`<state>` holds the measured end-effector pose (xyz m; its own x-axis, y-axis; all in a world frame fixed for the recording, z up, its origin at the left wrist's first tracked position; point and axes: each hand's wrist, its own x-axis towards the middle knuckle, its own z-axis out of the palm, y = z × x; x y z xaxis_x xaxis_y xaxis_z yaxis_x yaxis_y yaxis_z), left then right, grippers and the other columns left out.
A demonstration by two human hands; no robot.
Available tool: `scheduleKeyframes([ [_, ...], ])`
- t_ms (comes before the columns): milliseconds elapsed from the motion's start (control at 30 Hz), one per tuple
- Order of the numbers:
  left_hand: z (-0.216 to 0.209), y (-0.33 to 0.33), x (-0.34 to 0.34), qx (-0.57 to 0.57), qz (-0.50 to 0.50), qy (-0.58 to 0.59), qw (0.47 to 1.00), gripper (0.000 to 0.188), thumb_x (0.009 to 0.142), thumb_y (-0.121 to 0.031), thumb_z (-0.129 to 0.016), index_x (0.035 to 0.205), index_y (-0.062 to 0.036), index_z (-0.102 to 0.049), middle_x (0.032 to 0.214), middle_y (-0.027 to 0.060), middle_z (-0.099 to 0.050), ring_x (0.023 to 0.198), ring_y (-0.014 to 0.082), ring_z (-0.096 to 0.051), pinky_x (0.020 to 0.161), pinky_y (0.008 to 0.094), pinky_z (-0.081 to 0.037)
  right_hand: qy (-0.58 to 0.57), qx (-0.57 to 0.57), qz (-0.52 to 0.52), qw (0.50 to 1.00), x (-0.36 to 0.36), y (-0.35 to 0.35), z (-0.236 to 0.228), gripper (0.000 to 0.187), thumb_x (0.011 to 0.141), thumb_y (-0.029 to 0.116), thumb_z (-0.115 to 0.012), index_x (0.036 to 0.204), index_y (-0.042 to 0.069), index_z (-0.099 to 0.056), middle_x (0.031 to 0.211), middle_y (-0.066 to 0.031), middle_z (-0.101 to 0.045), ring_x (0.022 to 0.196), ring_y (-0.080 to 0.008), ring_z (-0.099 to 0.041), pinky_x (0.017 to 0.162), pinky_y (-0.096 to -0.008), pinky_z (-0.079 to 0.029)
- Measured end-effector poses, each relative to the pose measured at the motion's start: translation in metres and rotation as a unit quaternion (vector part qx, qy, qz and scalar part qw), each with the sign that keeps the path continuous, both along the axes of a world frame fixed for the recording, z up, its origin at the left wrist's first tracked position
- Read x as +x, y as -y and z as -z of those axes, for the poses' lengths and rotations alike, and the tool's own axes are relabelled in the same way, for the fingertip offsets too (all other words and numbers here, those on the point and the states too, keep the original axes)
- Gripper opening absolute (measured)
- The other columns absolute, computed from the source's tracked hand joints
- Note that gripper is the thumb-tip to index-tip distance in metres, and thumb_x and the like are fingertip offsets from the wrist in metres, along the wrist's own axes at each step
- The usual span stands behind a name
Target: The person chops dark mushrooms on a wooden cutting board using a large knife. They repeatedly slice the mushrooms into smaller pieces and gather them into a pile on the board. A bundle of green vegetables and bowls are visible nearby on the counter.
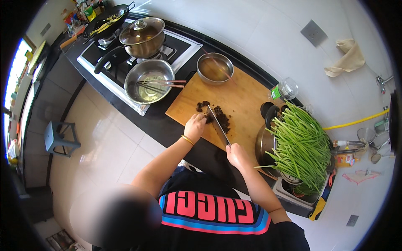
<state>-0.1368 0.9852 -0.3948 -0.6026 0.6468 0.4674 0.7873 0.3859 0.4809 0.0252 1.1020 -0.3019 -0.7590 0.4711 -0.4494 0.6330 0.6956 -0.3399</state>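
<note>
My right hand (237, 156) grips a kitchen knife (219, 126), its blade reaching away across the wooden cutting board (251, 100). My left hand (195, 127) is left of the blade, fingers bent and pressed onto a dark brown food piece (208, 119) beside it. Chopped dark brown bits (223, 119) lie in a heap to the right of the knife. A few larger dark pieces (202, 105) sit just beyond my left fingers. The food's exact kind is hard to make out, and my fingers partly cover the held piece.
A metal bowl of liquid (209, 77) with chopsticks across it stands at the board's far edge. Left are a pan with a whisk (144, 94), a lidded pot (142, 38) and a wok (106, 25). Long green vegetable stalks (299, 146) pile over a pot at right, near a clear jar (285, 89).
</note>
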Motion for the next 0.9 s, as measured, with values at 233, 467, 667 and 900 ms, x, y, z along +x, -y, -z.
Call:
scheduleKeyframes([
  [233,-0.003,-0.005,0.005,0.058,0.016,0.032,0.998,0.007,0.07,-0.004,-0.059,0.077,-0.005,-0.062,0.085,0.0071,-0.059,0.08,0.0266,-0.055,0.072,0.0337,-0.046,-0.051,-0.021,0.041,0.998,-0.003,-0.002,0.005,0.035,0.086,0.027,-0.047,0.076,-0.003,-0.061,0.075,-0.025,-0.059,0.073,-0.0414,-0.057,0.066,-0.0474,-0.045],
  [467,-0.001,-0.004,0.006,0.044,-0.004,-0.005,0.999,0.008,0.069,-0.005,-0.06,0.077,-0.0053,-0.061,0.085,0.0064,-0.059,0.078,0.0255,-0.055,0.071,0.0342,-0.045,-0.056,0.019,-0.024,0.998,0.002,0.002,-0.028,0.032,0.084,0.022,-0.05,0.068,-0.004,-0.06,0.068,-0.026,-0.058,0.068,-0.0425,-0.056,0.063,-0.0479,-0.044],
  [667,0.006,0.001,0.007,0.062,0.021,-0.039,0.997,0.014,0.068,-0.003,-0.06,0.082,-0.0039,-0.059,0.089,0.0067,-0.056,0.079,0.0252,-0.054,0.07,0.0336,-0.045,-0.037,0.03,-0.024,0.999,-0.002,0.006,-0.013,0.035,0.086,0.024,-0.047,0.068,-0.004,-0.059,0.068,-0.0255,-0.058,0.067,-0.0428,-0.056,0.062,-0.0482,-0.045],
  [900,0.006,0.004,0.003,0.027,0.066,-0.07,0.995,0.02,0.068,-0.004,-0.059,0.088,-0.0022,-0.058,0.092,0.0069,-0.055,0.082,0.0249,-0.054,0.072,0.0336,-0.045,-0.092,-0.005,0.034,0.995,-0.008,0.004,0.009,0.035,0.086,0.026,-0.047,0.073,-0.004,-0.06,0.071,-0.0265,-0.058,0.07,-0.0427,-0.057,0.063,-0.047,-0.046],
])
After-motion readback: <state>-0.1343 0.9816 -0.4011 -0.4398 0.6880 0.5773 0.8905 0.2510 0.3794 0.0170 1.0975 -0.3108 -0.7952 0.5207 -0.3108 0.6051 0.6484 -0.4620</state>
